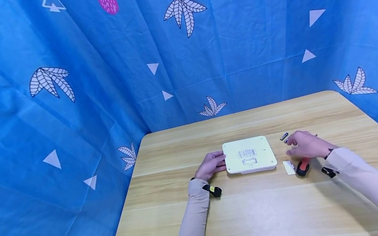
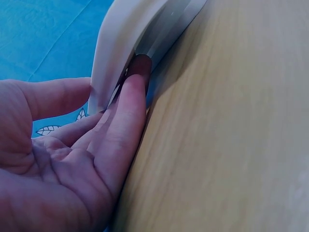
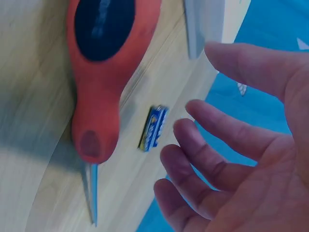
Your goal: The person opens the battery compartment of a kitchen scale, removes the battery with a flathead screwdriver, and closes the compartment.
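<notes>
A flat white device lies underside up, with a label and an uncovered battery compartment facing me. My left hand grips its left edge; in the left wrist view the thumb is on one face and the fingers reach beneath the other. To the right, my right hand hovers with loosely bent, parted fingers and nothing between them. Close to its fingertips, small blue batteries lie side by side on the table. A screwdriver with a red and black handle lies under the right hand.
A small white battery cover lies between the device and the screwdriver. The wooden table has a blue patterned curtain behind it and along its sides.
</notes>
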### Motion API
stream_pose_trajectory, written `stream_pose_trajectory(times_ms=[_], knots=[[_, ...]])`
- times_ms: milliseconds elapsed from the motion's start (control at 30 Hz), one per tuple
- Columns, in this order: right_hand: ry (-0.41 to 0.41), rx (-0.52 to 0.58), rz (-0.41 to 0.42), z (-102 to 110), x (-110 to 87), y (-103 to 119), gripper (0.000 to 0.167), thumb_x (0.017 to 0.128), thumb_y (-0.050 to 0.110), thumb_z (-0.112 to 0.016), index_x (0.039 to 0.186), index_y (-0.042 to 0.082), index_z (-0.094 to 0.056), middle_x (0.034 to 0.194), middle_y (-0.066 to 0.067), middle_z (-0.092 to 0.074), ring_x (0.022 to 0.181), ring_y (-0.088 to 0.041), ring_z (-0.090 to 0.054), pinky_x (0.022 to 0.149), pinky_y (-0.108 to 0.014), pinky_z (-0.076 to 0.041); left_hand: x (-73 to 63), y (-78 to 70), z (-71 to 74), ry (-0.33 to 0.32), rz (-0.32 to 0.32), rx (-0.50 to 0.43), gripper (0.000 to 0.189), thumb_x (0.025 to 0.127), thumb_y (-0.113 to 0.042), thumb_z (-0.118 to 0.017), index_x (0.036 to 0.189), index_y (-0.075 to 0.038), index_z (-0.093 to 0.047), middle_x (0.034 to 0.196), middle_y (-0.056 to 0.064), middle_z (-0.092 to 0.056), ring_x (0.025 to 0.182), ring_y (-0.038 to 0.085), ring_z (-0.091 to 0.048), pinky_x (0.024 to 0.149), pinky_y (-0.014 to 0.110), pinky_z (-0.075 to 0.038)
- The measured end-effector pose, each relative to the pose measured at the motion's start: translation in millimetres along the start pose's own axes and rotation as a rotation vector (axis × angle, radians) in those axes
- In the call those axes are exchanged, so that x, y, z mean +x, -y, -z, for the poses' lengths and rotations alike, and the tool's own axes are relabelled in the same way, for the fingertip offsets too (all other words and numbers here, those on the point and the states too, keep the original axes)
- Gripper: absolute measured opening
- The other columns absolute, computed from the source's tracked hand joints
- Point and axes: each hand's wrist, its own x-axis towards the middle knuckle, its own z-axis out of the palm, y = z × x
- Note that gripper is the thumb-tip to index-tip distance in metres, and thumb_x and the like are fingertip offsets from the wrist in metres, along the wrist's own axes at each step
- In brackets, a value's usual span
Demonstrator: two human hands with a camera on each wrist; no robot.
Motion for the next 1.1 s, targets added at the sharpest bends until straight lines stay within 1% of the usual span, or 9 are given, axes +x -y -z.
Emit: stream_pose_trajectory(times_ms=[67,167,267,400,533,700,833,900,1100], knots=[[0.013,-0.011,0.017,-1.9,-2.0,3.1,0.047,0.089,0.022,-0.078,0.118,-0.013,-0.066,0.109,-0.03,-0.069,0.09,-0.028,-0.064,0.08,-0.049,-0.06,-0.8,-0.6,-0.2,0.0,0.001,0.004,0.045,0.105,-0.012,-0.058,0.145,0.007,-0.051,0.132,0.026,-0.068,0.107,0.025,-0.074,0.096,0.039,-0.064],[0.042,-0.006,0.024,-6.1,-4.2,4.7,0.045,0.089,0.022,-0.078,0.116,-0.012,-0.066,0.105,-0.025,-0.069,0.089,-0.026,-0.064,0.075,-0.043,-0.059,-1.7,-1.6,-0.7,-0.001,0.011,0.007,0.045,0.105,-0.013,-0.057,0.145,0.007,-0.051,0.132,0.025,-0.068,0.107,0.024,-0.073,0.096,0.038,-0.064],[0.066,-0.002,0.033,-10.4,-5.7,4.6,0.042,0.088,0.022,-0.08,0.113,-0.01,-0.067,0.1,-0.019,-0.069,0.085,-0.022,-0.062,0.069,-0.035,-0.056,-1.9,-1.4,-0.8,-0.002,0.016,0.007,0.045,0.105,-0.013,-0.057,0.146,0.006,-0.051,0.132,0.024,-0.069,0.107,0.023,-0.073,0.097,0.038,-0.064],[0.079,-0.033,0.052,-14.8,-8.4,6.2,0.041,0.083,0.022,-0.084,0.108,-0.006,-0.069,0.094,-0.012,-0.069,0.083,-0.02,-0.062,0.069,-0.032,-0.054,-0.9,-0.2,-0.6,-0.004,0.019,-0.001,0.045,0.105,-0.012,-0.057,0.146,0.006,-0.05,0.133,0.025,-0.068,0.108,0.024,-0.073,0.097,0.038,-0.063],[0.112,-0.038,0.046,-17.6,-11.2,10.1,0.039,0.081,0.021,-0.085,0.107,-0.004,-0.07,0.089,-0.007,-0.065,0.08,-0.019,-0.059,0.066,-0.03,-0.052,0.1,0.5,-0.4,-0.006,0.02,-0.005,0.045,0.105,-0.012,-0.057,0.146,0.007,-0.05,0.134,0.026,-0.067,0.108,0.025,-0.073,0.099,0.039,-0.063],[0.143,-0.06,0.009,-20.0,-12.6,13.3,0.04,0.079,0.024,-0.088,0.107,0.002,-0.07,0.09,-0.005,-0.063,0.081,-0.02,-0.055,0.064,-0.029,-0.046,0.3,0.4,-0.2,-0.002,0.019,-0.002,0.045,0.106,-0.012,-0.056,0.146,0.006,-0.05,0.133,0.025,-0.068,0.108,0.024,-0.073,0.099,0.04,-0.062],[0.149,-0.098,-0.006,-22.2,-13.1,14.7,0.046,0.075,0.029,-0.09,0.108,0.005,-0.07,0.092,-0.003,-0.063,0.085,-0.022,-0.053,0.067,-0.031,-0.044,-0.4,-0.3,0.5,0.002,0.022,-0.005,0.045,0.106,-0.013,-0.057,0.147,0.005,-0.051,0.134,0.025,-0.067,0.109,0.024,-0.073,0.1,0.039,-0.062],[0.145,-0.108,0.002,-23.7,-13.9,15.2,0.048,0.073,0.029,-0.091,0.108,0.005,-0.07,0.092,-0.003,-0.062,0.086,-0.023,-0.052,0.067,-0.032,-0.043,-0.5,-0.3,0.8,0.003,0.022,-0.005,0.045,0.106,-0.013,-0.057,0.147,0.005,-0.051,0.134,0.025,-0.067,0.11,0.025,-0.073,0.099,0.039,-0.062],[0.113,-0.114,0.026,-28.7,-15.6,16.5,0.044,0.069,0.025,-0.091,0.102,0.006,-0.069,0.091,-0.003,-0.062,0.085,-0.022,-0.053,0.067,-0.031,-0.044,0.7,0.5,1.3,0.011,0.016,-0.012,0.046,0.106,-0.013,-0.057,0.147,0.006,-0.049,0.135,0.026,-0.067,0.114,0.028,-0.072,0.101,0.041,-0.061]])
